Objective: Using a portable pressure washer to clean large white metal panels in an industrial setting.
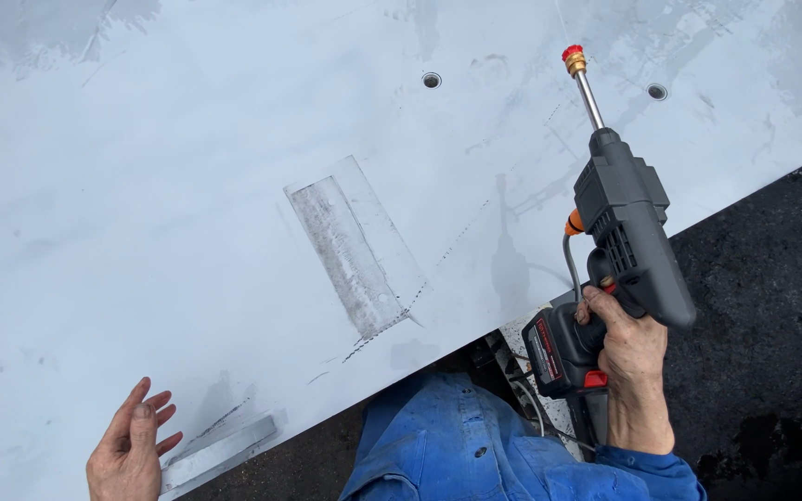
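Note:
My right hand point(631, 371) grips the handle of a grey cordless spray gun point(626, 232) with a red-and-black battery pack at its base. Its metal lance ends in a brass nozzle with a red tip point(573, 57), pointing up and away over a large white metal panel point(187, 204). A thin hose loops from the gun's underside. My left hand point(130, 450) hovers open, fingers spread, at the panel's lower left edge beside a grey metal strip point(225, 450).
A dull rectangular patch point(355, 246) with a dotted rivet line marks the panel's middle. Two small round holes point(432, 80) sit near the top. Dark wet asphalt point(772, 306) lies to the right. My blue trousers point(447, 445) show below.

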